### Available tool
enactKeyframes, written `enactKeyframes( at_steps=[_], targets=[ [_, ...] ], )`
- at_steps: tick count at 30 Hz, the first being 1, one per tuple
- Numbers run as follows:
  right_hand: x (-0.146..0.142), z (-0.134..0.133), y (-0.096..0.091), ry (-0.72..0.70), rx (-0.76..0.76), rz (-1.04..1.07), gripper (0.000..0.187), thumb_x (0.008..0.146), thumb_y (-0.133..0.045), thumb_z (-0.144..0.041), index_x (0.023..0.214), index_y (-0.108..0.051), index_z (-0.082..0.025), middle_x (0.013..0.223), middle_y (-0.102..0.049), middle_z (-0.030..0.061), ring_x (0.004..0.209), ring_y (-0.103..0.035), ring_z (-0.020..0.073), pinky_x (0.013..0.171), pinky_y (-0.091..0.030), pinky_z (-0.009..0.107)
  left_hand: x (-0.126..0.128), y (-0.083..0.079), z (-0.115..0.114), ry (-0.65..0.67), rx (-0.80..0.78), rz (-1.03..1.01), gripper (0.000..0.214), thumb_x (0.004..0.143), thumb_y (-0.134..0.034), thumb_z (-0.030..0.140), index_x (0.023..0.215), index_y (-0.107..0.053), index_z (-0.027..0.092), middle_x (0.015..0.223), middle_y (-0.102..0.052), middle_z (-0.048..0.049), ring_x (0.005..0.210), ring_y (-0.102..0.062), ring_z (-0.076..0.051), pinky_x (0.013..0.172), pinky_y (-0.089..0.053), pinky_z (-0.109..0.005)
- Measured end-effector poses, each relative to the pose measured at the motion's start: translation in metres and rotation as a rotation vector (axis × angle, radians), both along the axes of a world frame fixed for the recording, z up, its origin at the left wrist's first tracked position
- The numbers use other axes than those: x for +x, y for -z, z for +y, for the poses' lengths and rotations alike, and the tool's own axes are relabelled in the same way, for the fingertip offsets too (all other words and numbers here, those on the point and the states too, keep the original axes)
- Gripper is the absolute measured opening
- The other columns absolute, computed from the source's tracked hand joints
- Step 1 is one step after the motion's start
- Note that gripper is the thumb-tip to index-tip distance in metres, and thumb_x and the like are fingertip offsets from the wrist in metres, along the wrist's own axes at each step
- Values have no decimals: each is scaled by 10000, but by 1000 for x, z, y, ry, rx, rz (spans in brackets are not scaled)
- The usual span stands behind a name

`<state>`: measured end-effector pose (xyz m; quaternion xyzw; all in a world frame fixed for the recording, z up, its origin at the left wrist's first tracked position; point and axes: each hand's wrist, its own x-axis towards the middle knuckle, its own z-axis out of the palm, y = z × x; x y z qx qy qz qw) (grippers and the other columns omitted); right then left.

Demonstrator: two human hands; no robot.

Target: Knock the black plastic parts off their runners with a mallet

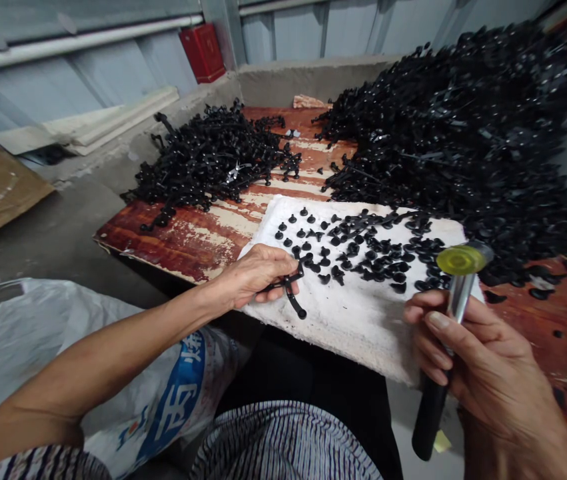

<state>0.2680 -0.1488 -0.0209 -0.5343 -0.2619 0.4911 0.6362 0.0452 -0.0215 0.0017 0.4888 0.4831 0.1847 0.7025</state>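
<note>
Black plastic sprue (288, 287): a branched moulded length gripped in the left hand (253, 277), with one stem dangling below the fingers, just over the near part of a white cloth pad (358, 340)

Left hand: fingers curled together around the sprue, thumb pressing from above, the forearm reaching in from the near side

Right hand (483, 360): clamped around a soft-faced mallet (458, 300), fingers wrapped where the metal shaft meets the black handle

Mallet: yellow face tilted upward, held beside the pad's far right corner; hard to tell from here whether it touches anything

Pad: scattered with small black mushroom-headed plastic pieces (343, 260), some loose, some still joined on short runners

Heaps: a smaller pile of black sprues (208, 160) on the left, a far larger mound (463, 133) on the right

Tabletop: a worn red-painted wooden board (173, 247), its paint flaking to pale patches

Handling: a short, firm hold near the mallet's head looks the steadier choice, and the sprue stays well gripped and low over the padding

Writing: a white woven sack (173, 393) by the left forearm carries large white characters on a blue band, too folded to read; no legible writing shows on the red box (203, 52) by the wall
</note>
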Motion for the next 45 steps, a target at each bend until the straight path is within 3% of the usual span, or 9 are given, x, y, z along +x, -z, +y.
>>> enactKeyframes(
  at_steps=[5, 28, 31, 34, 37, 39, 40, 42, 45],
  targets=[
    [0, -2, 1, -13, 8, -9, 291, 543, -903, -347, 775, -757, -248, 678, -665, 35, 337, -422, 58, 257, -339, 164, 0, -1, 0, 4, 2, 28, 268, 892, -591, 166, 630, -584, 107, 562, -646, -32, 300, -424, -15, 274, -209, -117],
    [1, -3, 4, -30, 6, -34, 291, 616, -863, -368, 834, -729, -230, 714, -655, 23, 353, -417, 56, 280, -341, 174, 11, -10, -9, -58, 9, 152, 308, 914, -495, 88, 612, -537, 126, 545, -635, -20, 278, -393, -20, 255, -203, -142],
    [-3, -4, 5, -54, -28, -209, 316, 737, -766, -450, 959, -703, -234, 728, -639, 14, 388, -413, 70, 297, -337, 183, 13, -13, -11, -58, 32, 161, 308, 905, -499, 80, 602, -533, 125, 566, -642, -28, 286, -402, -19, 256, -214, -145],
    [-7, -1, 3, -136, -1, -577, 375, 866, -605, -470, 1137, -667, -218, 686, -620, 11, 419, -425, 97, 339, -364, 203, 16, -17, -13, -67, 35, 171, 312, 906, -492, 81, 598, -517, 127, 575, -635, -36, 294, -402, -20, 261, -220, -150],
    [-12, 9, 1, -183, 182, -950, 435, 917, -499, -348, 1305, -607, -183, 814, -682, 60, 593, -593, 153, 591, -544, 288, 16, -16, -13, -70, 23, 175, 314, 911, -471, 89, 602, -509, 129, 586, -625, -38, 293, -387, -20, 265, -222, -158],
    [-16, 17, -2, -206, 320, -1099, 464, 926, -456, -250, 1374, -559, -183, 1009, -702, 98, 752, -656, 180, 771, -560, 346, 13, -11, -13, -53, 35, 137, 287, 903, -481, 103, 619, -515, 132, 612, -636, -43, 305, -395, -22, 270, -226, -158],
    [-18, 21, -4, -212, 370, -1147, 477, 930, -437, -212, 1395, -541, -192, 1074, -693, 105, 785, -661, 183, 789, -556, 350, 11, -8, -12, -41, 42, 119, 272, 899, -491, 117, 628, -517, 136, 623, -641, -44, 310, -397, -23, 272, -227, -159],
    [-23, 27, -9, -205, 424, -1225, 507, 933, -411, -158, 1427, -510, -215, 1085, -678, 104, 781, -652, 180, 716, -554, 318, 8, -2, -11, -19, 54, 108, 250, 895, -506, 155, 646, -527, 143, 644, -649, -45, 316, -397, -26, 276, -232, -166],
    [-27, 34, -15, -157, 451, -1392, 543, 916, -391, -120, 1441, -495, -213, 893, -643, 78, 642, -585, 161, 529, -483, 260, 5, 2, -9, 5, 60, 131, 232, 891, -510, 194, 666, -544, 151, 638, -645, -41, 318, -392, -35, 279, -244, -180]
  ],
)
